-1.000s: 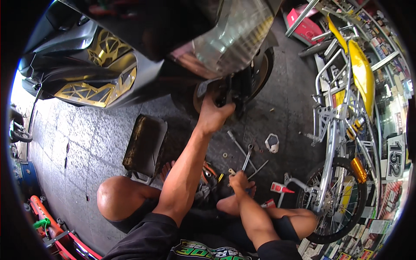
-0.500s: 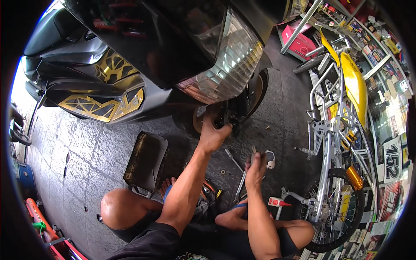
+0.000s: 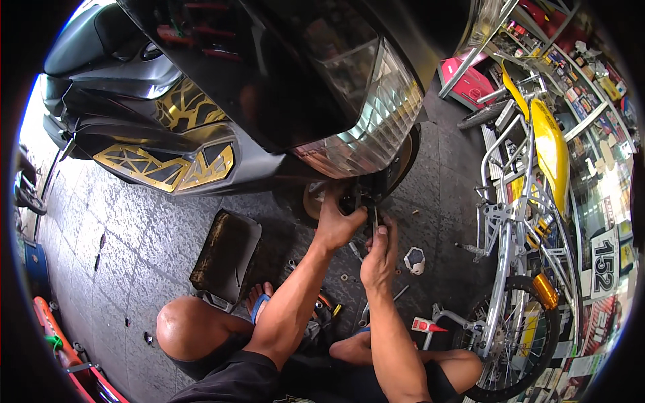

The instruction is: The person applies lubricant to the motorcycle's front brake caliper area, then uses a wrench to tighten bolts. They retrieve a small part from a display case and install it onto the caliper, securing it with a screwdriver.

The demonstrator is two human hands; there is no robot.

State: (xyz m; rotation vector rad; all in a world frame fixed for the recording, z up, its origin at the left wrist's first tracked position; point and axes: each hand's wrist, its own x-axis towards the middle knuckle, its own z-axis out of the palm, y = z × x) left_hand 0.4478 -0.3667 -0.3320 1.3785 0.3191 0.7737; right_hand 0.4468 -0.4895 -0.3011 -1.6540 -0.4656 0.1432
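A black scooter (image 3: 262,164) with gold footboard panels stands before me, its front wheel (image 3: 407,158) under the clear headlight (image 3: 363,127). My left hand (image 3: 334,225) reaches in beside the wheel, closed around a dark mechanical part (image 3: 348,201) there; its fingertips are partly hidden. Just right of it, my right hand (image 3: 380,258) pinches a small thin metal piece (image 3: 375,218), upright and close against that dark part. Whether the two touch, I cannot tell. On the floor by my right hand lie a white-edged grey piece (image 3: 415,260) and a metal wrench (image 3: 363,314), partly covered by my forearm.
A grimy rectangular pan (image 3: 251,250) sits on the tiles left of my arms. Near my right knee is a white tube with a red tip (image 3: 427,326). A stripped motorcycle frame with a yellow tank cover (image 3: 552,144) stands at the right, before a glass display case (image 3: 605,174).
My right hand has moved up and left with the small metal piece, to beside my left hand. The left hand keeps its hold. The view has shifted slightly.
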